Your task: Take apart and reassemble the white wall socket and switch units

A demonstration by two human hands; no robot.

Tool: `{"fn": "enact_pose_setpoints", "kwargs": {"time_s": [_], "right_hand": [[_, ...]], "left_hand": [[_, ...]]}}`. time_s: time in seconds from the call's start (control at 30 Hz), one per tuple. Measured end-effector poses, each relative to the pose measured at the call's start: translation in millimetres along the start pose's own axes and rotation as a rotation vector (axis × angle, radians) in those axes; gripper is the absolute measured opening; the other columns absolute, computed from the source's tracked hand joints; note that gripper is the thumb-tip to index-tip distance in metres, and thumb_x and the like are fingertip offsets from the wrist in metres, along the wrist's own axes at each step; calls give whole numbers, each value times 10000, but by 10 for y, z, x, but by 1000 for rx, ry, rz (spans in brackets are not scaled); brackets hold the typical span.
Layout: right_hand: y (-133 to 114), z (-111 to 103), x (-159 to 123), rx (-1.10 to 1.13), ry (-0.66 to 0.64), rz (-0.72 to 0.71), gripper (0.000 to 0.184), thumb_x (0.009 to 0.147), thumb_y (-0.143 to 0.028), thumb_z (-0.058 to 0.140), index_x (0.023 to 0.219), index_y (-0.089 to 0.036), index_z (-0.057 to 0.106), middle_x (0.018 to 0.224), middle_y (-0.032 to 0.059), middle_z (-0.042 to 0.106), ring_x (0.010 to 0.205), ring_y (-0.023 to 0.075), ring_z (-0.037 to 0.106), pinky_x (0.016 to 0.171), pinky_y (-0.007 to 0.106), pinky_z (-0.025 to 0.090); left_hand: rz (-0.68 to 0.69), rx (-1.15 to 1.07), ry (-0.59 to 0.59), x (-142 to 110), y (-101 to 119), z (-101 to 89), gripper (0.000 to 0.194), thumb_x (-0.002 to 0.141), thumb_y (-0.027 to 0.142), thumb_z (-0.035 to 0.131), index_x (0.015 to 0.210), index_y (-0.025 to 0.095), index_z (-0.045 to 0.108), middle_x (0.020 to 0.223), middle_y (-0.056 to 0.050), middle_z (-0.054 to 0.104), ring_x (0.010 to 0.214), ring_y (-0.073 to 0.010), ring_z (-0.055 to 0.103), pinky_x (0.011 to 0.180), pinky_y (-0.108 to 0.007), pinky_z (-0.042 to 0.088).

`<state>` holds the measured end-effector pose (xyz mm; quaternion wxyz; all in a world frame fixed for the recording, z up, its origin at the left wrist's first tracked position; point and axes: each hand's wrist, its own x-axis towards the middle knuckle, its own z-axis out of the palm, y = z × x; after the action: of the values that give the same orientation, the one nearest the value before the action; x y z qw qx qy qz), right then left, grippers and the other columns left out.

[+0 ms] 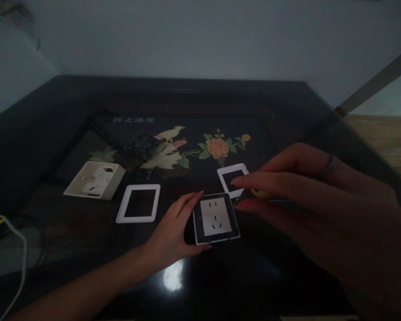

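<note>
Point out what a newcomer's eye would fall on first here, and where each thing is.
Probably the white-faced socket first, just right of centre in the lower half, gripped at its left side by the left hand. Next, the large right hand at the lower right, pinching a partly hidden yellow object. Then the orange flower on the dark table, beyond the socket.

A room in a home is suggested, though not proved, by the dark, glossy surface [220, 276], which is decorated with a bird [170, 133], a large flower [217, 148] and some writing [133, 120]. A plain wall [187, 35] is seen behind, and wood-coloured floor [384, 138] at the right.
</note>
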<state>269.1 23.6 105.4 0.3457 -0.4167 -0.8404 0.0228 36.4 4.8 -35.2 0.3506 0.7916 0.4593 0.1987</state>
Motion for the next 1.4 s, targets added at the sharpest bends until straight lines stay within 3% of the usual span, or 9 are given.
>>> {"fn": "enact_pose_setpoints", "kwargs": {"time_s": [0.2, 0.3, 0.43, 0.7, 0.83, 0.93, 1.03, 1.2, 1.4], "right_hand": [[77, -119, 19, 121, -205, -12, 277, 957, -242, 497, 1195, -251, 640, 1125, 12, 733, 936, 193, 721, 817, 286, 597], [64, -99, 2, 103, -158, -37, 226, 948, -343, 541, 1109, -264, 679, 1180, 31, 691, 945, 188, 703, 764, 276, 592], [6, -8, -12, -10, 4, -18, 156, 894, -347, 637, 1000, -261, 711, 911, 14, 671, 706, 138, 651, 589, 246, 549], [78, -93, -12, 151, -181, -50, 223, 963, -255, 509, 1144, -234, 638, 1162, 17, 704, 945, 158, 700, 800, 246, 574], [34, -15, -26, -31, -14, -90, 154, 911, -387, 607, 924, -251, 678, 971, 22, 681, 762, 159, 661, 626, 277, 542], [17, 19, -17, -104, 36, -51, 162, 920, -343, 596, 1017, -258, 694, 882, 13, 681, 687, 149, 642, 587, 272, 540], [54, -36, 1, 24, -69, -25, 264, 935, -280, 559, 1178, -222, 645, 998, 22, 728, 790, 165, 695, 740, 280, 593], [73, -93, 14, 79, -198, -21, 234, 966, -261, 509, 1159, -246, 641, 1158, 9, 705, 991, 163, 691, 858, 264, 562], [-27, 10, 18, -103, -57, -50, 179, 946, -309, 565, 1065, -254, 687, 915, 6, 699, 766, 143, 667, 665, 245, 538]], "left_hand": [[8, -16, -3, 2, -10, 9, 1038, 679, 317, 816, 1492, 336, 171, 1470, -119, 341, 1350, -368, 395, 1104, -596, 374], [22, -10, 3, 0, -20, 12, 1037, 683, 325, 813, 1494, 336, 167, 1464, -119, 345, 1351, -375, 390, 1101, -614, 369], [16, 9, 3, -10, -22, 10, 1040, 685, 327, 815, 1493, 339, 161, 1468, -116, 345, 1352, -365, 392, 1113, -605, 360], [19, 12, 2, -2, -35, 6, 1059, 669, 311, 823, 1496, 334, 161, 1478, -120, 344, 1360, -369, 390, 1114, -607, 357], [22, 3, 6, 2, -27, 4, 1020, 682, 321, 813, 1491, 315, 193, 1468, -121, 362, 1353, -368, 395, 1115, -605, 356], [19, 5, 1, 2, -22, 2, 1036, 680, 318, 816, 1494, 324, 175, 1477, -117, 344, 1360, -361, 386, 1121, -593, 354], [-1, 4, -16, -1, -29, 4, 1044, 689, 323, 813, 1498, 339, 154, 1485, -111, 326, 1357, -351, 390, 1116, -580, 365], [18, 7, -7, -9, -48, 14, 1065, 679, 346, 826, 1499, 345, 146, 1486, -105, 326, 1359, -346, 381, 1120, -577, 359], [34, -5, 12, 3, -31, 6, 1026, 678, 322, 816, 1490, 323, 188, 1465, -108, 349, 1354, -346, 383, 1123, -573, 353]]}}
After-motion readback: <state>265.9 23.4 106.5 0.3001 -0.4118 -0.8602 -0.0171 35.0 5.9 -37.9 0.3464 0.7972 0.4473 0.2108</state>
